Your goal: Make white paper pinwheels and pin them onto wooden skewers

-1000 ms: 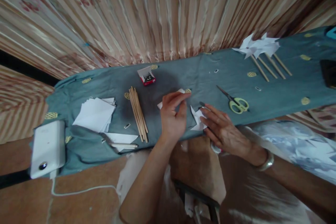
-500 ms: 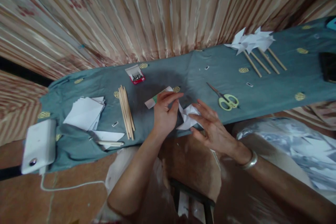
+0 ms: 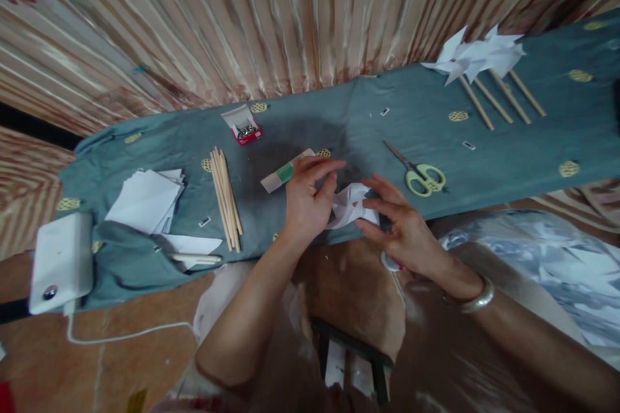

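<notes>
Both my hands meet over a folded white paper piece point(image 3: 351, 205) at the near edge of the blue-grey cloth point(image 3: 310, 135). My left hand point(image 3: 307, 200) has its fingers curled onto the paper's left side. Fingers of my right hand point(image 3: 404, 229), whose wrist wears a metal bangle, pinch its right side. A white and green glue stick point(image 3: 283, 174) lies just beyond my left hand. Yellow-handled scissors point(image 3: 421, 174) lie to the right of my hands.
A bundle of wooden sticks point(image 3: 225, 197) and a stack of white paper squares point(image 3: 143, 197) lie to the left. A small red box of pins point(image 3: 245, 126) sits farther back. Finished paper pinwheels point(image 3: 477, 55) on sticks lie at the far right. A white device point(image 3: 61, 258) rests at the left end.
My hands have closed in on the folded paper and lifted its flaps together. The camera view has shifted, and the glue stick now shows beyond my left hand.
</notes>
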`<state>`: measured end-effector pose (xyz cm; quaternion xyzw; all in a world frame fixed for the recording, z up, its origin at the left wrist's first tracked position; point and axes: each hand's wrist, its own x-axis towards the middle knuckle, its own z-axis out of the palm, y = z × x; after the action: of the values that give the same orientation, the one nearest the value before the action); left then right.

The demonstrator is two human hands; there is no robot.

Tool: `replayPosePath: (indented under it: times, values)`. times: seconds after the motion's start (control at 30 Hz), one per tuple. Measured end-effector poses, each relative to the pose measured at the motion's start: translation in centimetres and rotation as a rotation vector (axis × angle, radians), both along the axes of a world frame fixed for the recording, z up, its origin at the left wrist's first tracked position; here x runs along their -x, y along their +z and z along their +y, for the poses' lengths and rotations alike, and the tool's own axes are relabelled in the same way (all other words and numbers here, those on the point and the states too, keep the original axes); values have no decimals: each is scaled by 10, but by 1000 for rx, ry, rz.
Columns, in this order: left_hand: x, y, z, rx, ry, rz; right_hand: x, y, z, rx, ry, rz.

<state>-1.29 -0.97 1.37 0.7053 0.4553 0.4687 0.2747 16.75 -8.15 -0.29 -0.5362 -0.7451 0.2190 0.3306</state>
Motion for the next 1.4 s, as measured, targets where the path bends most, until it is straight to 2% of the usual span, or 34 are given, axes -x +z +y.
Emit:
replayPosePath:
  times: [0.23, 0.5, 0.67, 0.87, 1.4]
  values:
    - [10, 0, -11, -1, -80, 123, 2, 1, 0, 146, -26, 164]
    - [22, -2, -32, 11, -189, 225, 5, -5, -1, 125, -63, 175]
    - [23, -9, -46, 31, -265, 276, 8, -7, -1, 113, -99, 161]
    - [26, -17, -50, 57, -258, 285, 11, -4, -2, 140, -134, 115]
    - [20, -18, -49, 100, -215, 295, 15, -3, -2, 104, -179, 95]
